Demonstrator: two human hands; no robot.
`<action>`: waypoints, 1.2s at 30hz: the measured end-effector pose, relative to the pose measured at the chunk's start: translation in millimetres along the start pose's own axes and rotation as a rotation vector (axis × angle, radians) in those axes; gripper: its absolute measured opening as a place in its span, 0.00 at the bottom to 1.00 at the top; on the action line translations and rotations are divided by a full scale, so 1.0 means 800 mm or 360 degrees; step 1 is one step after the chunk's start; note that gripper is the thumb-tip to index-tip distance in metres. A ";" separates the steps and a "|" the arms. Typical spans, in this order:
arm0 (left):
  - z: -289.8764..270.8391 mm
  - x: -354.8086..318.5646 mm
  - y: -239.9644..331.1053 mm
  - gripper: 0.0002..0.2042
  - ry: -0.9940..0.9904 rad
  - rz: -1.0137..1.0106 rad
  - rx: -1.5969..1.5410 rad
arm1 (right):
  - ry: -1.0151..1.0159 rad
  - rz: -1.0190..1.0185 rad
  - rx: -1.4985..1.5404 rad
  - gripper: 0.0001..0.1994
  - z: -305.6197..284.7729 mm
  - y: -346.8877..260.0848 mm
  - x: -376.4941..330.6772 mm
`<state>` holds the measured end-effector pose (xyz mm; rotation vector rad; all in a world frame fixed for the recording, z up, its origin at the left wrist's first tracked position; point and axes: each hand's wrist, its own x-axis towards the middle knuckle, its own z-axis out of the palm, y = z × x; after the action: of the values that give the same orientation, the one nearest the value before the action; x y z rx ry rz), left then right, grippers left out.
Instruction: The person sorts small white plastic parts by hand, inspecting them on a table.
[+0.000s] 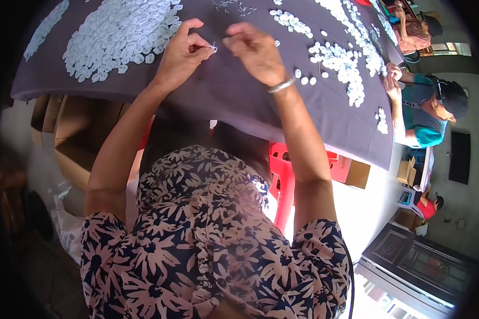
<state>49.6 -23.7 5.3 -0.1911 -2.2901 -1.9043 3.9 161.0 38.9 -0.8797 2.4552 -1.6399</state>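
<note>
Above the dark tablecloth, my left hand (183,53) pinches a small white looped piece (214,48) between thumb and forefinger, with the other fingers raised. Its exact kind is too small to make out. Just to the right hovers my right hand (255,50), a bracelet on its wrist. Its curled fingers are smeared by motion, so I cannot tell whether they hold anything. A large heap of flat white plastic pieces (120,40) lies beside my left hand. Right of my right hand are scattered small rounded white pieces (335,64).
Thin metallic pins (234,6) lie farther back on the dark tablecloth (218,98). Another white pile (45,29) sits at the far left. Open cardboard boxes (74,138) and a red plastic stool (282,175) stand below the table edge. Two people (431,106) work along the right side.
</note>
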 end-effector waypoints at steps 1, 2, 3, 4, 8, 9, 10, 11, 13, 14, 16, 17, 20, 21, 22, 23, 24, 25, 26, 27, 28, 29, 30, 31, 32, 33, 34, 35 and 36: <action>0.001 0.000 0.001 0.26 0.0017 0.0011 -0.0037 | 0.0105 0.0006 -0.0074 0.04 -0.019 0.003 -0.007; 0.004 0.000 0.004 0.26 0.0019 0.0011 -0.0044 | 0.0208 0.0013 -0.0145 0.04 -0.040 0.006 -0.015; 0.002 -0.003 0.007 0.26 0.0043 -0.0008 -0.0047 | 0.0215 0.0106 -0.0054 0.04 -0.061 0.007 -0.023; 0.004 -0.002 0.011 0.26 0.0046 -0.0017 -0.0059 | 0.0241 0.0204 0.0024 0.04 -0.089 0.007 -0.035; 0.003 0.000 0.009 0.25 0.0030 -0.0021 -0.0073 | 0.0236 0.0124 -0.0560 0.05 -0.181 0.031 -0.084; 0.002 -0.001 0.010 0.25 0.0041 -0.0022 -0.0063 | 0.0272 0.0230 -0.0724 0.06 -0.193 0.038 -0.094; 0.001 -0.002 0.011 0.25 0.0051 -0.0024 -0.0052 | 0.0307 0.0336 -0.0887 0.07 -0.202 0.047 -0.103; 0.002 -0.002 0.010 0.25 0.0046 -0.0022 -0.0051 | 0.0317 0.0369 -0.0920 0.08 -0.203 0.046 -0.111; 0.001 -0.001 0.007 0.24 0.0037 -0.0011 -0.0069 | 0.0329 0.0436 -0.0934 0.08 -0.197 0.051 -0.119; 0.002 -0.001 0.009 0.24 0.0034 -0.0011 -0.0066 | 0.0335 0.0499 -0.0949 0.09 -0.192 0.050 -0.121; 0.003 -0.002 0.014 0.24 0.0044 -0.0058 -0.0046 | 0.0346 0.0527 -0.0989 0.09 -0.180 0.049 -0.121; 0.003 -0.002 0.012 0.24 0.0049 -0.0061 -0.0041 | 0.0383 0.0484 -0.1059 0.10 -0.175 0.050 -0.120; 0.003 -0.001 0.006 0.24 0.0040 -0.0003 -0.0055 | 0.0416 0.0385 -0.1170 0.09 -0.169 0.054 -0.118; 0.004 -0.001 0.008 0.24 0.0038 0.0006 -0.0044 | 0.0418 0.0332 -0.1216 0.09 -0.169 0.055 -0.118; 0.004 -0.001 0.009 0.24 0.0036 0.0014 -0.0033 | 0.0414 0.0331 -0.1216 0.09 -0.170 0.057 -0.119; 0.003 -0.001 0.007 0.24 0.0043 0.0012 -0.0033 | 0.0400 0.0320 -0.1124 0.09 -0.170 0.057 -0.118; 0.003 0.000 0.005 0.24 0.0036 0.0031 -0.0043 | 0.0385 0.0310 -0.1033 0.09 -0.171 0.057 -0.117; 0.002 0.000 0.003 0.23 0.0029 0.0050 -0.0053 | 0.0380 0.0306 -0.1032 0.09 -0.174 0.056 -0.117; 0.002 -0.001 0.004 0.23 0.0035 0.0048 -0.0054 | 0.0339 0.0312 -0.1021 0.08 -0.176 0.055 -0.118; 0.002 -0.001 0.007 0.23 0.0032 0.0042 -0.0039 | 0.0298 0.0317 -0.1009 0.08 -0.177 0.054 -0.119; 0.002 -0.001 0.009 0.23 0.0029 0.0037 -0.0023 | 0.0294 0.0314 -0.1010 0.08 -0.176 0.053 -0.120; 0.002 -0.001 0.009 0.23 0.0034 0.0038 -0.0022 | 0.0323 0.0294 -0.0956 0.08 -0.175 0.053 -0.121; 0.002 -0.001 0.009 0.23 0.0024 0.0038 -0.0041 | 0.0352 0.0274 -0.0902 0.07 -0.174 0.053 -0.122; 0.002 0.000 0.009 0.23 0.0013 0.0039 -0.0060 | 0.0350 0.0269 -0.0901 0.07 -0.176 0.055 -0.122; 0.002 0.000 0.009 0.23 0.0017 0.0041 -0.0057 | 0.0396 0.0293 -0.0819 0.07 -0.177 0.053 -0.121; 0.002 -0.001 0.010 0.23 0.0020 0.0041 -0.0047 | 0.0442 0.0315 -0.0736 0.06 -0.177 0.052 -0.120; 0.002 -0.001 0.010 0.23 0.0023 0.0041 -0.0036 | 0.0441 0.0309 -0.0733 0.06 -0.178 0.051 -0.119; 0.000 -0.002 0.009 0.23 0.0038 0.0039 -0.0029 | 0.0406 0.0338 -0.0313 0.07 -0.171 0.035 -0.112; 0.000 -0.002 0.009 0.23 0.0032 0.0033 -0.0018 | 0.0371 0.0365 0.0105 0.08 -0.167 0.023 -0.107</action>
<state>52.6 -22.6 11.7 -0.1952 -2.2563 -1.9007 20.2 318.8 59.1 -0.3996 2.5139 -1.8149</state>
